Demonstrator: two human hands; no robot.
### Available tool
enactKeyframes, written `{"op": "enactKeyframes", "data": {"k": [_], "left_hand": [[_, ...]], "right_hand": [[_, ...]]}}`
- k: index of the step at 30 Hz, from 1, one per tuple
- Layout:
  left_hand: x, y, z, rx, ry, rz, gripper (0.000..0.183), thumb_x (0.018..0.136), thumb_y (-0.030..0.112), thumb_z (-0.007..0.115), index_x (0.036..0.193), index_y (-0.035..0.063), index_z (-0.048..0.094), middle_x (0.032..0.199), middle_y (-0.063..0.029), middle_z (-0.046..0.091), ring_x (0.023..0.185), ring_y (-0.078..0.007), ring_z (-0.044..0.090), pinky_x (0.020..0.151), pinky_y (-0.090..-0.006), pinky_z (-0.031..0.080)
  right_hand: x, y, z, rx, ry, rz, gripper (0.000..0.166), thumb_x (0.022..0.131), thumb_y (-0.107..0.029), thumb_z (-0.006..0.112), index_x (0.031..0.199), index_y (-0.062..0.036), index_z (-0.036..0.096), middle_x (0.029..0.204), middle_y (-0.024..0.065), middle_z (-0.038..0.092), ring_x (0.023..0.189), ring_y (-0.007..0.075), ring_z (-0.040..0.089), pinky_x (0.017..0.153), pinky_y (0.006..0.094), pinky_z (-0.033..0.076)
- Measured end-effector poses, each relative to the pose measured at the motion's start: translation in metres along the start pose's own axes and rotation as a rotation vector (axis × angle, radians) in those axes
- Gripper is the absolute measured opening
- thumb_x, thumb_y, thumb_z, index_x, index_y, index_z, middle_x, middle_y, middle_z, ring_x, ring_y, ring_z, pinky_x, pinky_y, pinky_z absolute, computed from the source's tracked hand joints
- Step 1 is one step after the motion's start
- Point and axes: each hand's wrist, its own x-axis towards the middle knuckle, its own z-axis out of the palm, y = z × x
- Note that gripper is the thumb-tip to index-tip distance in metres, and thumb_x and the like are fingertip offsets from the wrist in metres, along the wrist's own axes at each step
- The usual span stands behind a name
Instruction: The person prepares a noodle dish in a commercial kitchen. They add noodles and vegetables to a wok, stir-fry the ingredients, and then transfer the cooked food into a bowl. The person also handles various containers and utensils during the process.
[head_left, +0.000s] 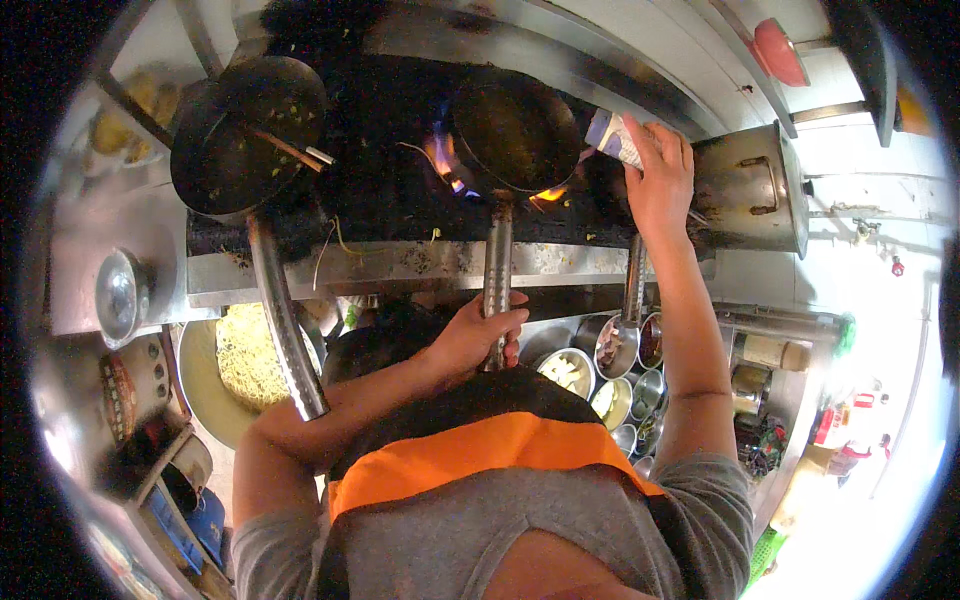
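My left hand (486, 332) is closed around the metal handle of a dark wok (517, 131), which sits over a lit burner with flames at its left and lower right rim. At the wok's right side, my right hand (661, 172) grips a small white and blue container (613, 139), tilted, with its far end towards the wok's rim. What is inside the container cannot be told. To the left, a second wok (251, 135) with green bits in it holds chopsticks or a similar wooden utensil (289, 150); its long metal handle (285, 315) reaches over my left forearm.
Below the stove's steel edge (397, 262) stand a big bowl of noodles (196, 375) at left and several metal bowls of ingredients (568, 371) at right. A large metal pot (750, 191) is beyond my right hand. Another pan handle (634, 281) points towards me; a metal bowl (120, 296) lies far left.
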Motion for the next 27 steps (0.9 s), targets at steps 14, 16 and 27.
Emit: {"op": "enactKeyframes", "data": {"k": [14,16,27], "left_hand": [[0.002,0.001,-0.001,0.052,-0.002,0.001,0.036,0.088,0.015,0.054,0.12,0.0039,0.042,0.063,-0.0027,0.049,0.052,-0.0138,0.05,0.05,-0.0303,0.046],[0.001,0.001,-0.001,0.05,-0.012,-0.011,0.036,0.088,0.015,0.055,0.12,0.0043,0.042,0.063,-0.0026,0.049,0.052,-0.0137,0.05,0.05,-0.0299,0.045],[0.0,0.005,-0.003,0.061,-0.033,-0.026,0.038,0.087,0.016,0.056,0.118,-0.0002,0.04,0.066,-0.0053,0.05,0.055,-0.0144,0.051,0.054,-0.0301,0.046]], "right_hand": [[0.007,0.005,0.013,-0.005,-0.029,-0.043,0.062,0.065,0.003,0.065,0.121,-0.0203,0.054,0.11,0.0085,0.052,0.102,0.03,0.049,0.087,0.0401,0.043],[0.0,0.011,0.023,-0.015,-0.116,-0.11,0.061,0.064,0.003,0.066,0.12,-0.0199,0.055,0.11,0.0086,0.053,0.102,0.0299,0.049,0.087,0.0402,0.043],[-0.001,0.007,0.02,0.083,0.012,0.068,0.063,0.064,0.003,0.067,0.121,-0.02,0.055,0.11,0.0072,0.054,0.102,0.03,0.05,0.088,0.0392,0.043]]}}
